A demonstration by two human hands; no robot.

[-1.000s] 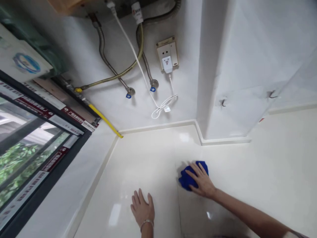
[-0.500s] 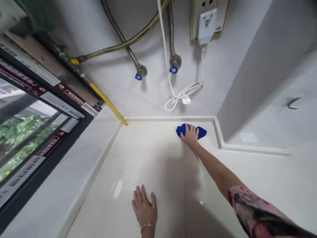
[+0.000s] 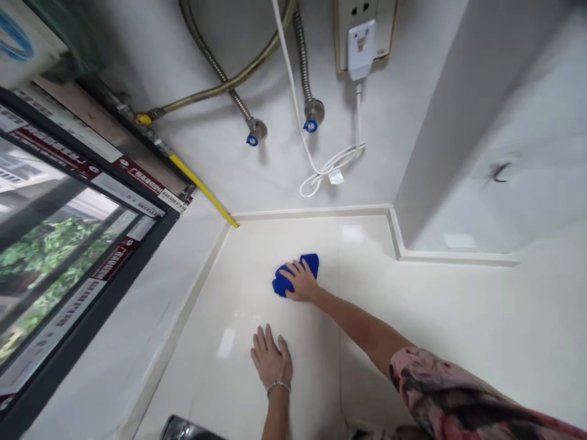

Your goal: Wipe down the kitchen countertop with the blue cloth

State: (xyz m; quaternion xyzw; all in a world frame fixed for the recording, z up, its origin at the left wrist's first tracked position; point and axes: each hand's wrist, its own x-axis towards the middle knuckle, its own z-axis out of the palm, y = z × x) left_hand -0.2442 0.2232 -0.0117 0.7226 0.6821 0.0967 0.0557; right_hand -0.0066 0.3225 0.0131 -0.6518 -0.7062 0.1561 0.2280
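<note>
A blue cloth (image 3: 310, 262) lies bunched on the glossy white surface (image 3: 385, 318), under my right hand (image 3: 301, 281). The fingers of that hand curve over the cloth and press it down; cloth shows on both sides of them. Below and a little to the left, my left hand (image 3: 272, 360) rests flat on the same surface with its fingers spread, holding nothing. A thin bracelet (image 3: 279, 385) circles the left wrist.
A raised ledge (image 3: 316, 213) borders the surface at the back. Two blue-handled valves (image 3: 310, 125), a looped white cord (image 3: 330, 168) and a plug (image 3: 361, 49) are on the wall. A yellow pipe (image 3: 202, 188) and window (image 3: 59, 244) are left; a dark shiny object (image 3: 186, 429) is at the bottom.
My right hand has moved left and toward me with the blue cloth, away from the back ledge. My left hand remains flat. The view has shifted slightly, and the dark object has appeared at the bottom.
</note>
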